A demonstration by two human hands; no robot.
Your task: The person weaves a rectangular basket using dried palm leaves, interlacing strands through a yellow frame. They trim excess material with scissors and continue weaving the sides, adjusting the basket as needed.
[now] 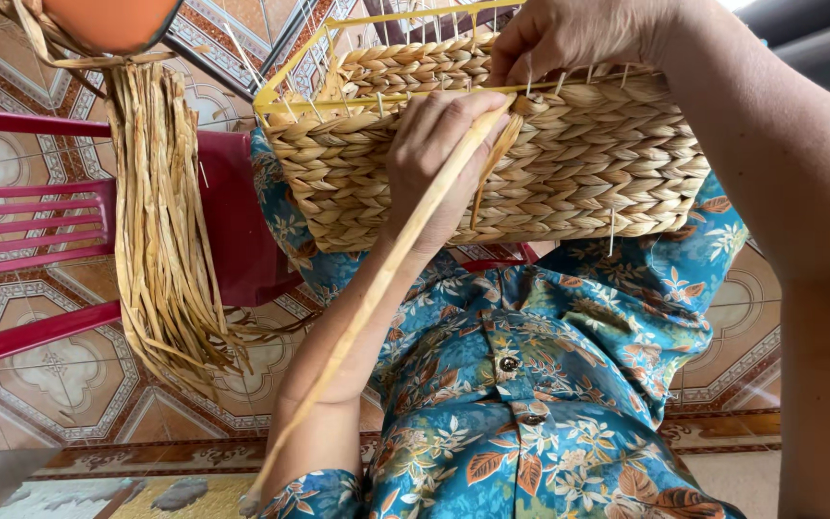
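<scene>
Left hand (439, 154) pressed on the woven basket (569, 163) wall, gripping a flat straw strand (377, 288); right hand (569, 38) pinching the basket's rim; best kept taut, tucked snugly between rows.

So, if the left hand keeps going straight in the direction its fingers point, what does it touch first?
The left hand points up toward the basket's top edge, so it would probably first meet the yellow rim of the woven basket, just past its fingertips. The right hand grips that rim nearby. Depth is unclear.
</scene>
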